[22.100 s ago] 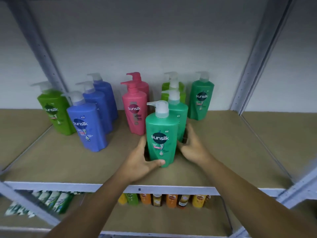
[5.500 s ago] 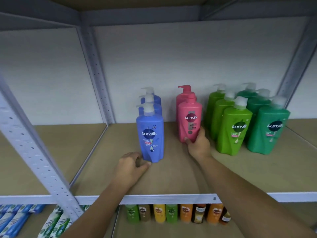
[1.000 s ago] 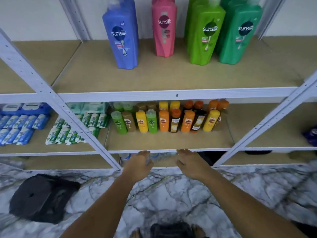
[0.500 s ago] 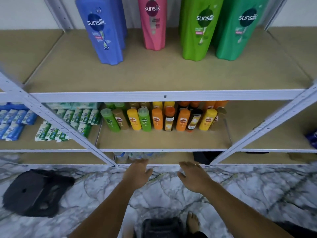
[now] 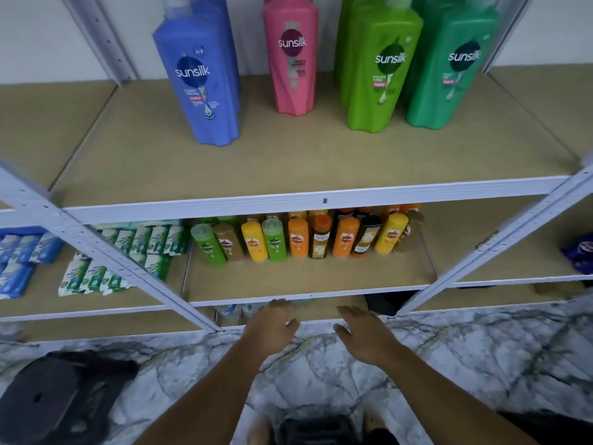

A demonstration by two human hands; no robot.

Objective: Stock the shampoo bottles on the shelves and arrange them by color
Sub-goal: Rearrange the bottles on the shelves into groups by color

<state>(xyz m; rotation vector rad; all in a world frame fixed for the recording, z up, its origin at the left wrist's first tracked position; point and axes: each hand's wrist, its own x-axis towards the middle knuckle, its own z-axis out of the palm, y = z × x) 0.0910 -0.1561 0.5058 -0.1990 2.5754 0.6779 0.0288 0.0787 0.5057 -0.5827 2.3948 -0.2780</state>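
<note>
head view: my left hand (image 5: 272,329) and right hand (image 5: 362,335) hang empty, fingers loosely spread, low by the bottom shelf. the tall blue plastic shampoo bottle (image 5: 200,81), pink bottle (image 5: 290,56), light green bottle (image 5: 382,69) and dark green bottle (image 5: 455,65) stand sorted on the brown board top shelf (image 5: 288,162). they're probably heavy and slick, so i'd grip the waist. there's bare board in front; a white slanted metal brace (image 5: 106,255) crowds the left.

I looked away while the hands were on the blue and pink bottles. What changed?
The left hand and right hand let go and dropped, open, toward the lowest shelf. The blue bottle, pink bottle, light green bottle and dark green bottle keep their order on the upper shelf.
</note>
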